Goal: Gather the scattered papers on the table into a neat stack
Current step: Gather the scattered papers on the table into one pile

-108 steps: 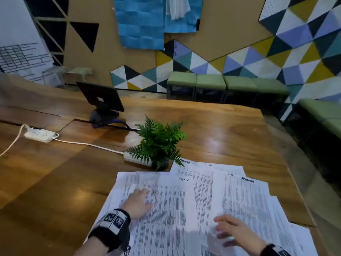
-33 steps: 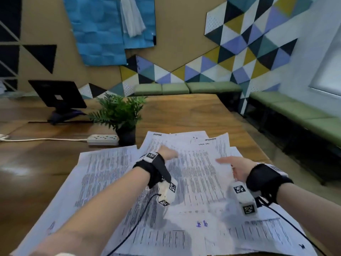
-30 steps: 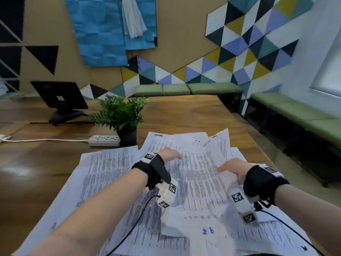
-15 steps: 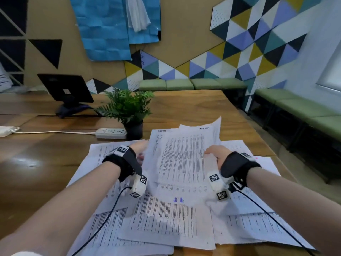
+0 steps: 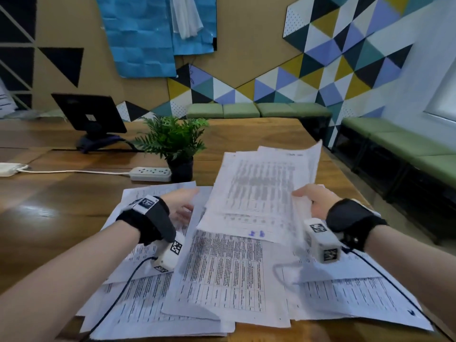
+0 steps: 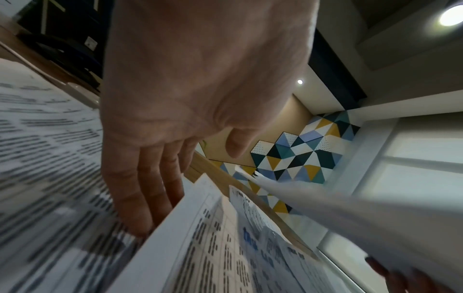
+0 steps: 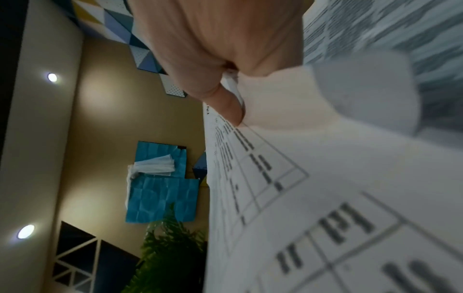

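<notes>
The papers lie spread in overlapping layers over the near half of the wooden bench, printed with dense tables whose text is too blurred to read. A lifted bundle of sheets stands tilted up off the spread, toward 1 o'clock from the middle of the pile; near its lower edge is a short note in blue ink, not legible. A heading at its top right corner is also too small to make out.

At 11 o'clock from the pile a small potted fern stands just beyond the papers, with a white power strip touching its pot on the left and a white cord running off toward 9 o'clock. Farther back at 10 o'clock is a dark tablet on a stand. Green cushioned seats line the wall of coloured triangles.

The right hand grips the right edge of the lifted bundle, thumb on top and fingers curled round it. The left hand lies at the bundle's left edge with fingers nearly straight, tips touching the flat sheets beneath a raised page, holding nothing.
</notes>
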A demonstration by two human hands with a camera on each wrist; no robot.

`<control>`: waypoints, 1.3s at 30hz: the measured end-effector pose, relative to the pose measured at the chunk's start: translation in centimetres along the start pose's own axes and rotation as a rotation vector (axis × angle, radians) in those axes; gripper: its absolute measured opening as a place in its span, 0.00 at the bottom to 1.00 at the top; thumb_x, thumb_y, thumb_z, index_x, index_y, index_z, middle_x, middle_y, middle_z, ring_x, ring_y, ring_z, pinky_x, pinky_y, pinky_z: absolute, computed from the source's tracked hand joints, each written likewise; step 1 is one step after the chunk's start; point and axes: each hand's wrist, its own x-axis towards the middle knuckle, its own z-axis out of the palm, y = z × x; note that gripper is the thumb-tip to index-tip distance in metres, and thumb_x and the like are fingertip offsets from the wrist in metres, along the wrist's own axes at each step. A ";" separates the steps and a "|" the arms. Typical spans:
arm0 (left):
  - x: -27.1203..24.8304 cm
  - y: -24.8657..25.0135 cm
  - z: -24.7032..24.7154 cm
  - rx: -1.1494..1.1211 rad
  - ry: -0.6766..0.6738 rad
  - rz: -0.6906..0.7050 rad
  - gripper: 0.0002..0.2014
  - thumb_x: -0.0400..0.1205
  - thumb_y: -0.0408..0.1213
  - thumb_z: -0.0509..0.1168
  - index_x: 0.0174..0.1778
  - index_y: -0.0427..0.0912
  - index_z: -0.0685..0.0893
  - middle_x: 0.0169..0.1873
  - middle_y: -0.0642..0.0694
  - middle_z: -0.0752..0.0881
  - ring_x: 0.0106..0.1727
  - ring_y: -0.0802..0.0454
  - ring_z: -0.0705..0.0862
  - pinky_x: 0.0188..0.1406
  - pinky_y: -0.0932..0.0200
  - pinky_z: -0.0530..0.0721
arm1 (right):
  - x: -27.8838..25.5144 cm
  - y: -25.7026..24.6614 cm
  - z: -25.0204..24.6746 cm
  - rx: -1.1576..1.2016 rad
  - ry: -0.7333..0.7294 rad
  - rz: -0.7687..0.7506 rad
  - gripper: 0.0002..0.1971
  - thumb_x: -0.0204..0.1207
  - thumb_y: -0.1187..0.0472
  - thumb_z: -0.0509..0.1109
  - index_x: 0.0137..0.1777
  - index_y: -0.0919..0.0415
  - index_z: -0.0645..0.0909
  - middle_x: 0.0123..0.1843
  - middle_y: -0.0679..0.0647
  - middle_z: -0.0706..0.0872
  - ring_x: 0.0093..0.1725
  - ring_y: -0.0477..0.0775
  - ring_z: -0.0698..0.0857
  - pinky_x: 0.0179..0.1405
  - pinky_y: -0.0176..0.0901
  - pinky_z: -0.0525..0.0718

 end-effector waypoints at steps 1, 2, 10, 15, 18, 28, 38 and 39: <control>-0.2 -0.5 -0.2 0.002 0.002 -0.015 0.25 0.85 0.54 0.53 0.70 0.39 0.68 0.39 0.40 0.75 0.31 0.45 0.75 0.31 0.54 0.78 | -1.6 0.5 -0.7 -0.100 -0.031 0.006 0.24 0.82 0.69 0.60 0.77 0.74 0.67 0.77 0.65 0.73 0.68 0.65 0.79 0.55 0.45 0.85; -0.5 -0.8 -0.3 -0.003 -0.003 -0.029 0.24 0.85 0.55 0.53 0.66 0.39 0.69 0.38 0.40 0.75 0.31 0.44 0.75 0.31 0.54 0.78 | -1.9 1.3 -1.6 -0.258 -0.065 -0.003 0.21 0.81 0.69 0.59 0.73 0.73 0.73 0.71 0.64 0.79 0.60 0.63 0.84 0.47 0.40 0.86; -1.7 -2.0 0.9 0.127 -0.166 -0.099 0.34 0.71 0.60 0.70 0.67 0.42 0.76 0.62 0.41 0.81 0.57 0.42 0.84 0.56 0.49 0.82 | -3.5 7.2 0.1 -0.598 -0.302 -0.059 0.11 0.74 0.58 0.74 0.52 0.63 0.79 0.34 0.54 0.85 0.31 0.52 0.83 0.30 0.38 0.79; -2.0 -2.6 1.8 0.202 0.008 0.108 0.20 0.70 0.19 0.71 0.57 0.34 0.79 0.58 0.36 0.84 0.57 0.39 0.84 0.52 0.49 0.85 | -2.4 6.1 -1.2 -0.956 0.064 -0.249 0.31 0.79 0.40 0.58 0.70 0.65 0.75 0.66 0.62 0.83 0.64 0.63 0.82 0.60 0.49 0.78; -3.0 -2.0 1.1 0.171 0.148 0.281 0.26 0.74 0.22 0.69 0.67 0.37 0.71 0.56 0.40 0.84 0.57 0.39 0.82 0.46 0.51 0.83 | -1.2 5.5 -5.6 -1.215 0.258 -0.167 0.28 0.77 0.47 0.61 0.74 0.60 0.71 0.72 0.65 0.74 0.70 0.66 0.75 0.68 0.55 0.75; -8.9 3.9 -2.5 0.193 0.390 0.800 0.16 0.80 0.26 0.64 0.60 0.42 0.69 0.50 0.51 0.81 0.54 0.51 0.79 0.45 0.60 0.80 | 1.1 6.1 -8.0 -1.041 0.235 0.005 0.48 0.64 0.51 0.79 0.80 0.61 0.58 0.77 0.69 0.63 0.73 0.70 0.70 0.66 0.60 0.79; -6.3 6.3 -1.3 -0.191 0.189 0.628 0.23 0.80 0.17 0.61 0.72 0.29 0.72 0.66 0.43 0.80 0.69 0.47 0.79 0.62 0.54 0.78 | -0.4 6.3 -9.0 -0.221 0.008 -0.029 0.35 0.73 0.83 0.62 0.79 0.64 0.62 0.35 0.61 0.77 0.33 0.57 0.77 0.37 0.48 0.80; -5.8 6.2 -0.5 -0.155 0.148 0.617 0.23 0.80 0.17 0.61 0.73 0.30 0.74 0.66 0.43 0.81 0.68 0.46 0.81 0.61 0.54 0.79 | -0.9 6.5 -9.3 -0.206 -0.024 -0.032 0.36 0.72 0.81 0.65 0.80 0.64 0.62 0.36 0.61 0.79 0.34 0.57 0.78 0.36 0.47 0.82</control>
